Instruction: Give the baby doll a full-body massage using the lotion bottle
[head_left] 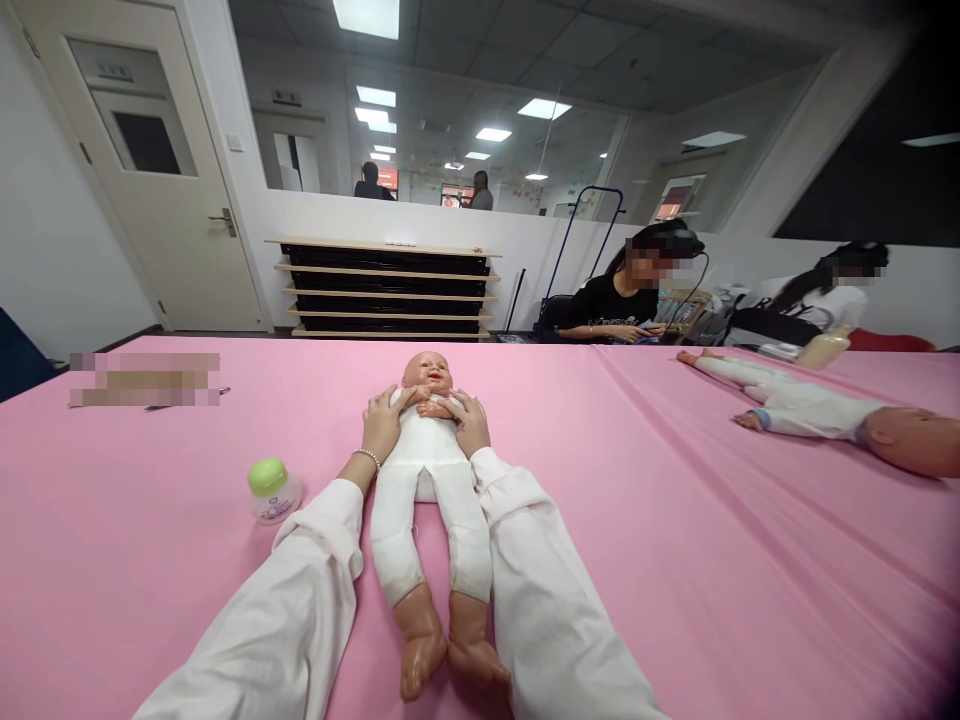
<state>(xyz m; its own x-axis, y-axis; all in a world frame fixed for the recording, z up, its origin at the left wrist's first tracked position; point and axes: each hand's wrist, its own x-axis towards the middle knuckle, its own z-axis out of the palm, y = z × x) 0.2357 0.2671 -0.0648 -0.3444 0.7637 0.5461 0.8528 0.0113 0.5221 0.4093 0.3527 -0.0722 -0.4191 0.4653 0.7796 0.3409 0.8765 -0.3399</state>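
A baby doll [427, 440] with a white cloth body lies on its back on the pink table cover [615, 480], its head away from me and its feet toward me. My left hand [384, 422] is at the doll's arm on the left, and my right hand [469, 420] is at the arm on the right. The fingers of both hands are bent round the doll's small hands, which meet over its chest below the chin. A jar [274, 492] with a green lid stands left of my left forearm.
Another doll [817, 405] lies at the right, near a cream bottle [823, 348]. A blurred item [146, 380] is at the far left. Two people sit beyond the table at the right. Low shelves [386, 290] stand against the wall.
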